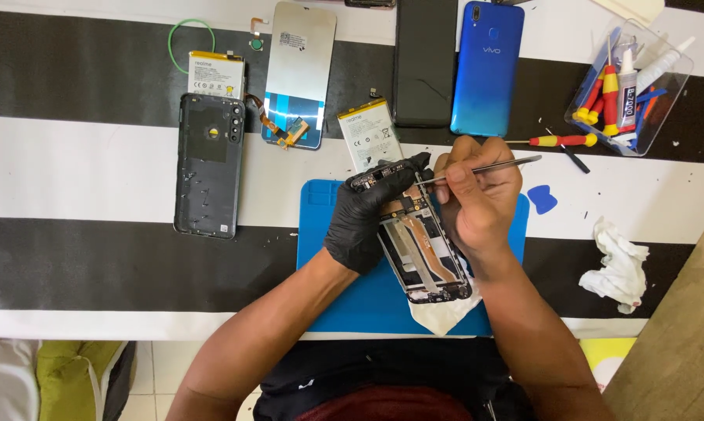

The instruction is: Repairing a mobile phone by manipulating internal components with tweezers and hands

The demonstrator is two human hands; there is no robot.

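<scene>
Phone frame [423, 248]: opened, back off, lying tilted on a blue mat [328, 234], between both hands.
Left hand [365, 218]: black glove, clenched around the frame's top-left edge, thumb over the upper corner.
Right hand [476, 201]: bare, pinching metal tweezers [484, 169]; their tips touch the board near the top of the frame, just beside the gloved thumb.
Beyond the hands: loose battery [370, 134] just past the frame, dark phone [425, 62] and blue phone [488, 66] farther out.
Left of the hands: grey back cover [208, 165], second battery [215, 74], display panel [299, 74] with its flex cable.
Right of the hands: red-and-yellow screwdriver [562, 141], clear tool box [631, 86], crumpled tissue [621, 265], all on the striped counter [95, 164].
Risk: tweezer tips could slip and scratch the board or tear a connector, I judge, if the left-hand grip loosens.
Risk: metal tips might bridge contacts; the battery nearby could be nicked by a stray move.
</scene>
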